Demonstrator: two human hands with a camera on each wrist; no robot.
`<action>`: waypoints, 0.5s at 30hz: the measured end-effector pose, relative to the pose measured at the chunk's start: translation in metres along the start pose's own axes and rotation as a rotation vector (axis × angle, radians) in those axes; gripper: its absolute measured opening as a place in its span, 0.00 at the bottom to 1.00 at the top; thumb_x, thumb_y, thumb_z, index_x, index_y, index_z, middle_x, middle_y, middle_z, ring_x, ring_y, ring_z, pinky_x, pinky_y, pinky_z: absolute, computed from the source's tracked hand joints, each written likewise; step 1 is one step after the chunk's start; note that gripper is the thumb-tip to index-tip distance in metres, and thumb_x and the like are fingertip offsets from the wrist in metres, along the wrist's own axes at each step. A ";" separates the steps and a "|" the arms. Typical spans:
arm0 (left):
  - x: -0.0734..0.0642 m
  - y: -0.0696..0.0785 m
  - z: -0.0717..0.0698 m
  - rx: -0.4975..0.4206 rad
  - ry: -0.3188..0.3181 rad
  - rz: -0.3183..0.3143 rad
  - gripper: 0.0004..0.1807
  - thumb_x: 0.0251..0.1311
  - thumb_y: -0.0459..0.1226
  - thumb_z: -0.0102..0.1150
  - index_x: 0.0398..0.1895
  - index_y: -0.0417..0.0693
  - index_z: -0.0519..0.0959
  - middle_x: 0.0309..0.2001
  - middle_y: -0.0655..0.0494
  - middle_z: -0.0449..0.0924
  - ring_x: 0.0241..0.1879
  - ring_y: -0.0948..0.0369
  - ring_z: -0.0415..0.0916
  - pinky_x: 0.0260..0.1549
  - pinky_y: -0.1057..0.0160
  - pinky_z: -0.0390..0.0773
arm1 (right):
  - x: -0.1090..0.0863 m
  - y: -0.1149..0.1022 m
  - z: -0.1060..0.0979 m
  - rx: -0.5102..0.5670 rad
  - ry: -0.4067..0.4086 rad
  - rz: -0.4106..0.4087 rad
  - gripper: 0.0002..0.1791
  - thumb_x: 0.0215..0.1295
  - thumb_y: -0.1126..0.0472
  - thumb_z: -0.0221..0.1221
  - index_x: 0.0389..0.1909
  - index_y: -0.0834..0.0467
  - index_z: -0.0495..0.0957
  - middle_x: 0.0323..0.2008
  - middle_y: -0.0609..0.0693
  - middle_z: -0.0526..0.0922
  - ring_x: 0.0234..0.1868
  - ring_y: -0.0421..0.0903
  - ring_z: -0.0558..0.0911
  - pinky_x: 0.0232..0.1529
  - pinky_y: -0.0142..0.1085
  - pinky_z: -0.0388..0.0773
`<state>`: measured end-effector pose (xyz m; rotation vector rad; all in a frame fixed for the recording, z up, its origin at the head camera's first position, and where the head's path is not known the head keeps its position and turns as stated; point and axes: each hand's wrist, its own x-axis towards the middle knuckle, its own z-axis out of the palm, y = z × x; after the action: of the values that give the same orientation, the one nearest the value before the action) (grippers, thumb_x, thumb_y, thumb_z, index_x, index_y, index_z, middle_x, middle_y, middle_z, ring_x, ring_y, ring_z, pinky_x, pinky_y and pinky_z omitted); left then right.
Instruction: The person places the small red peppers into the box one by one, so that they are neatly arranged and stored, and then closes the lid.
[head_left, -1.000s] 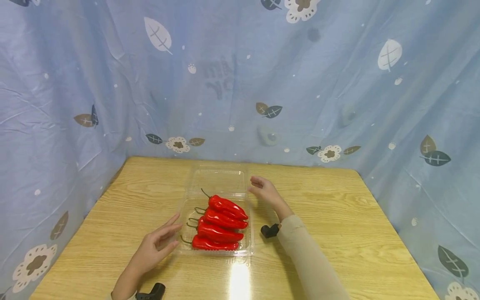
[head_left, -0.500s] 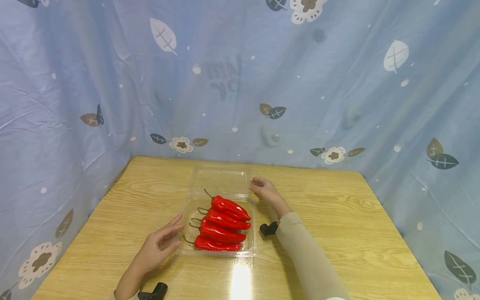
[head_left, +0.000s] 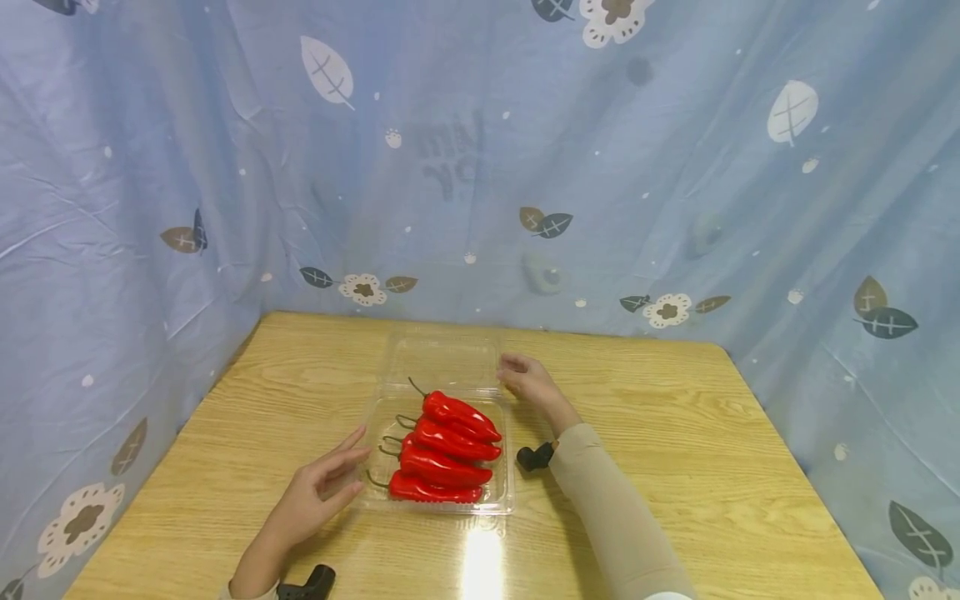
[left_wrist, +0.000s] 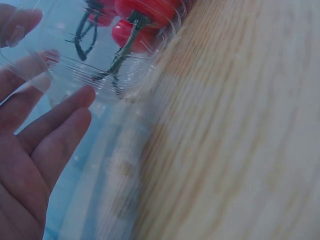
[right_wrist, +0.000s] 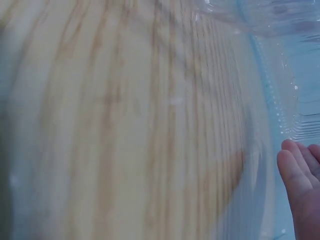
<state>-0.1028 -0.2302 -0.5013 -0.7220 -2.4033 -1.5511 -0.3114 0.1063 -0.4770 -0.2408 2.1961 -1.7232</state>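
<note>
A clear plastic clamshell box (head_left: 507, 496) lies with its lid (head_left: 442, 362) folded back away from me. Several red peppers (head_left: 448, 464) with curved green stems fill its base, stems toward the left. My left hand (head_left: 306, 498) is at the left side of the base, fingers spread and lightly bent. In the left wrist view, the fingertips of the left hand (left_wrist: 47, 135) meet the clear wall near the pepper stems (left_wrist: 122, 52). At the lid's right edge is my right hand (head_left: 531, 385). The right wrist view shows that hand (right_wrist: 305, 185) with fingers extended beside the ridged lid (right_wrist: 307, 125).
The box stands on a light wood-grain table (head_left: 637, 400). A blue curtain (head_left: 465, 167) with leaf and flower prints surrounds the table at the back and sides. Black wrist-worn devices (head_left: 534, 457) show near both wrists.
The head view has shifted slightly, so the scene sits a little farther right than one second ago. Both hands keep nearly the same places beside the box, and the peppers stay put.
</note>
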 end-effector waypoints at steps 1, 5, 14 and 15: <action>0.000 0.000 0.000 -0.001 -0.001 -0.002 0.21 0.60 0.25 0.57 0.57 0.29 0.71 0.70 0.36 0.56 0.63 0.65 0.67 0.54 0.70 0.75 | 0.000 0.000 0.000 0.000 0.000 -0.007 0.30 0.68 0.62 0.55 0.69 0.65 0.60 0.66 0.62 0.67 0.66 0.57 0.68 0.65 0.48 0.68; 0.000 0.000 0.001 -0.006 0.008 0.015 0.21 0.59 0.24 0.57 0.57 0.29 0.72 0.70 0.36 0.57 0.63 0.64 0.68 0.54 0.71 0.74 | -0.002 -0.001 -0.001 -0.003 -0.002 -0.051 0.31 0.67 0.64 0.55 0.69 0.65 0.58 0.67 0.63 0.65 0.67 0.57 0.66 0.66 0.47 0.68; 0.001 0.002 0.001 -0.030 0.029 0.023 0.22 0.58 0.23 0.57 0.58 0.30 0.72 0.69 0.33 0.57 0.62 0.64 0.68 0.53 0.75 0.73 | -0.015 -0.023 -0.003 0.002 -0.020 -0.135 0.32 0.65 0.69 0.55 0.69 0.70 0.56 0.67 0.67 0.63 0.68 0.60 0.64 0.66 0.49 0.66; 0.001 0.002 0.001 -0.029 0.029 0.021 0.22 0.58 0.23 0.57 0.58 0.30 0.72 0.69 0.32 0.57 0.62 0.64 0.68 0.53 0.75 0.73 | -0.018 -0.028 -0.003 -0.001 -0.023 -0.146 0.32 0.65 0.70 0.55 0.68 0.71 0.56 0.66 0.68 0.63 0.68 0.61 0.64 0.66 0.49 0.66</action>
<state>-0.1028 -0.2281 -0.4996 -0.7235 -2.3497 -1.5804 -0.2982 0.1080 -0.4461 -0.4282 2.2113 -1.7852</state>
